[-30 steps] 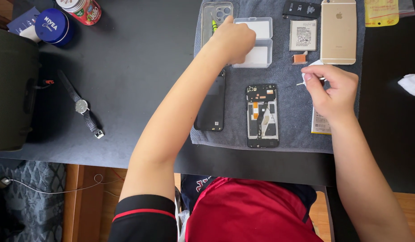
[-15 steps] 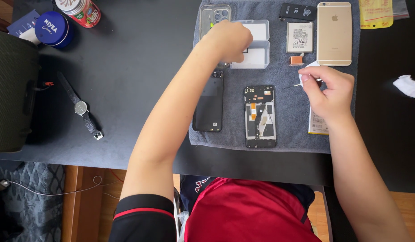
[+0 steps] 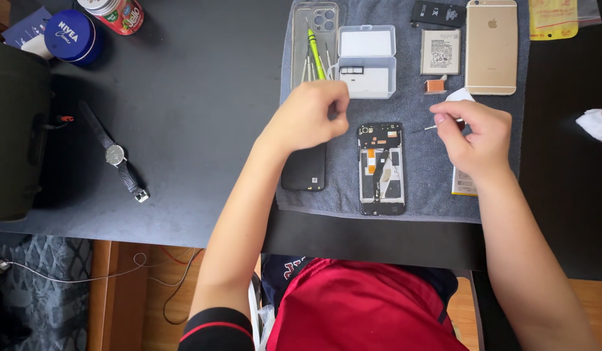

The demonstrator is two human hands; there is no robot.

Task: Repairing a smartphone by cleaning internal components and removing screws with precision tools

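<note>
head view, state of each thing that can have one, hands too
opened phone: back off, insides showing, flat on the grey towel
small clear box: lid open
gold phone: face down
wristwatch: unbuckled, lying flat
left hand: fingers curled, contents unclear
right hand: pinching a thin tool

The worktop (image 3: 203,123) looked matt black. A soft grey cloth mat (image 3: 418,175) lay under a clear plastic box (image 3: 367,62) and a smooth gold metal phone (image 3: 491,47)
</note>
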